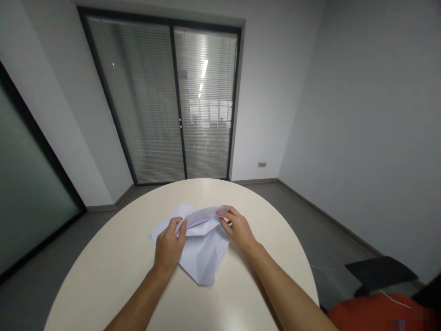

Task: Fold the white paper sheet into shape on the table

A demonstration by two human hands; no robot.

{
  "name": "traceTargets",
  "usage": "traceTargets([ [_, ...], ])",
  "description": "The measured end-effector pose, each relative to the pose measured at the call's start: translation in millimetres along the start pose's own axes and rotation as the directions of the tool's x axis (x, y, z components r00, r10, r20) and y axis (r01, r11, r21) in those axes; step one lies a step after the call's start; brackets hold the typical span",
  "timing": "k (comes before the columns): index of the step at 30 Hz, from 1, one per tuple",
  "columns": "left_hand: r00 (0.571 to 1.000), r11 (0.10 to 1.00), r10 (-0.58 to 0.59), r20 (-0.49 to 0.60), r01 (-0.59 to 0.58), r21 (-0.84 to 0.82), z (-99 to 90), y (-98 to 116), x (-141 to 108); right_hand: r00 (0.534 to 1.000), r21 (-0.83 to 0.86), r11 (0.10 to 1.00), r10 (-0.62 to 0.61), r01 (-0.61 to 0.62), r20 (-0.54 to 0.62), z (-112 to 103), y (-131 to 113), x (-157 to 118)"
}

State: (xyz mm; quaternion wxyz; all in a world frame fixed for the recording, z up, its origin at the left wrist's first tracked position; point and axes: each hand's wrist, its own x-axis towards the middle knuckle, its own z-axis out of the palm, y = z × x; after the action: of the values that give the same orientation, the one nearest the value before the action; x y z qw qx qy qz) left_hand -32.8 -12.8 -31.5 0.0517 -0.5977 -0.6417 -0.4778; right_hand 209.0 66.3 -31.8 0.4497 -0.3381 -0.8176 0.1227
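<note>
A white sheet of paper (206, 255) with several creases lies partly raised over the middle of the round table. My left hand (170, 243) pinches its left side between thumb and fingers. At the upper right edge, my right hand (237, 225) grips the paper with the fingertips. Between the two hands a folded band of the paper stands up off the rest. One corner points toward me, and another part spreads out flat behind my left hand.
The cream round table (113, 257) fills the lower middle. To the right are a red chair seat (365, 312) and a black armrest-like part (381, 273), with a thin white cable. A dark-framed glass door (148, 105) with blinds stands beyond the table, beside grey-white walls.
</note>
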Motion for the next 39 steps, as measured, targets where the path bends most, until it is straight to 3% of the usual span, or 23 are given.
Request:
traceTargets([
  [5, 0.999, 0.998, 0.044, 0.013, -0.043, -0.055, -1.7, 4, -2, 0.995, 0.029, 0.994, 0.101, -0.101, -0.009, 1, -2, 3],
  [9, 0.997, 0.991, 0.019, 0.073, -0.009, -0.134, -2.5, 8, -1, 0.992, 0.036, 0.992, 0.123, -0.123, 0.000, -1, -4, 5],
  [13, 0.990, 0.969, -0.115, 0.079, 0.129, -0.209, 2.3, 3, 3, 0.991, 0.108, 0.985, 0.136, -0.135, -0.004, -1, -4, 6],
  [17, 0.960, 0.898, -0.275, 0.057, 0.278, -0.341, 9.3, -11, 10, 0.967, 0.373, 0.897, 0.253, -0.239, 0.011, 0, -6, 7],
  [20, 0.918, 0.806, -0.374, 0.134, 0.393, -0.442, 11.0, -20, 14, 0.953, 0.571, 0.772, 0.296, -0.280, 0.067, -1, -10, 6],
  [24, 0.810, 0.560, -0.519, 0.275, 0.565, -0.607, 8.0, -22, 16, 0.949, 0.693, 0.668, 0.304, -0.271, 0.078, -8, -14, 7],
  [27, 0.736, 0.366, -0.581, 0.347, 0.617, -0.696, 4.2, -15, 18, 0.938, 0.743, 0.604, 0.336, -0.287, 0.089, -10, -14, 9],
  [30, 0.706, 0.292, -0.595, 0.385, 0.636, -0.714, 1.3, -5, 19, 0.920, 0.766, 0.551, 0.370, -0.332, 0.133, -9, -15, 10],
  [34, 0.727, 0.307, -0.549, 0.412, 0.634, -0.709, 1.1, 4, 19, 0.914, 0.743, 0.564, 0.372, -0.361, 0.162, -5, -20, 10],
  [36, 0.757, 0.391, -0.527, 0.385, 0.619, -0.681, 2.0, 5, 18, 0.917, 0.732, 0.580, 0.365, -0.358, 0.160, -5, -23, 10],
  [39, 0.840, 0.586, -0.490, 0.233, 0.515, -0.626, 2.3, 6, 17, 0.913, 0.740, 0.570, 0.381, -0.357, 0.147, -5, -28, 10],
])
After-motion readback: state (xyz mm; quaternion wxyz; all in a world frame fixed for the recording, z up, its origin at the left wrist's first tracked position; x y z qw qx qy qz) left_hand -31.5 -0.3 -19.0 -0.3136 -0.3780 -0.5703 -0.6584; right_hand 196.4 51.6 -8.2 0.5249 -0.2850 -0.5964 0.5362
